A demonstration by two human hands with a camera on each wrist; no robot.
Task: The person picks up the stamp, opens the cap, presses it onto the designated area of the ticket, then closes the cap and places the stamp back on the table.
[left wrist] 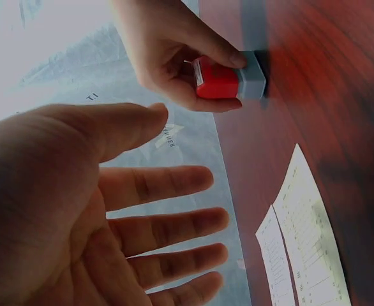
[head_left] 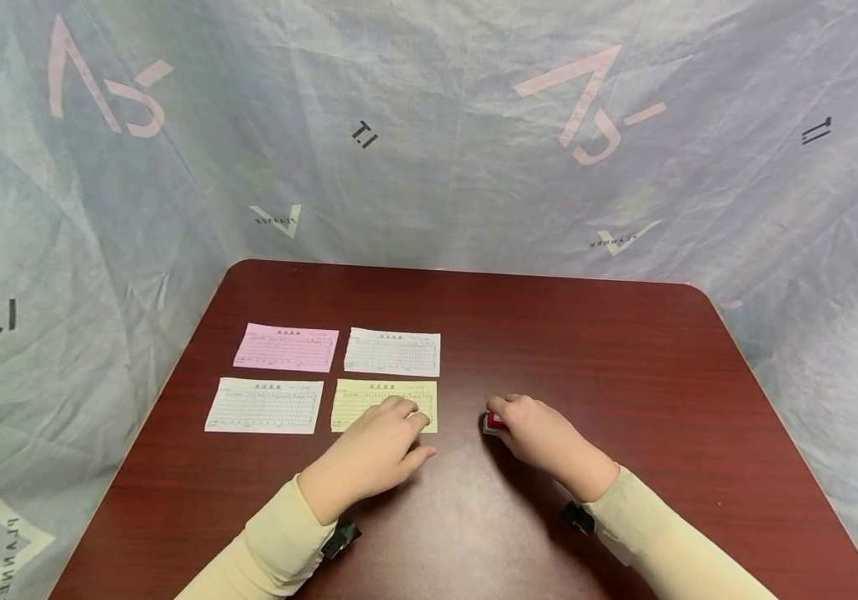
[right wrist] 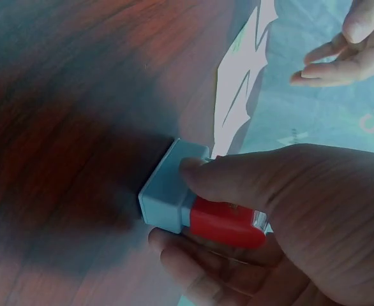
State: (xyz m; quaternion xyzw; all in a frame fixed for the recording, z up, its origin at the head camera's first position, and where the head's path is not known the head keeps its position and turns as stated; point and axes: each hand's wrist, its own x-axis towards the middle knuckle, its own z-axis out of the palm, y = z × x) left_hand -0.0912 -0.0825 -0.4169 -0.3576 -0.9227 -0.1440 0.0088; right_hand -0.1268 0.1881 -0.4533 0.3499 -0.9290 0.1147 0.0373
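Observation:
Between the thumb and fingers of my right hand (head_left: 537, 432) is a self-inking stamp (right wrist: 222, 220) with a red body and a grey base. In the right wrist view its grey base stands at the table surface. My left hand (head_left: 376, 450) hovers with spread fingers over the near edge of a yellow printed form (head_left: 353, 406), holding nothing. The left wrist view shows the palm and separate fingers, with the stamp (left wrist: 219, 80) beyond them. Two white forms (head_left: 263, 407) (head_left: 393, 354) and a pink form (head_left: 286, 348) lie beside the yellow one in two rows.
The reddish-brown wooden table (head_left: 624, 375) has rounded far corners. Grey-white printed fabric (head_left: 429, 167) hangs behind it and along both sides. Each wrist carries a small black device, such as the left one (head_left: 340, 537).

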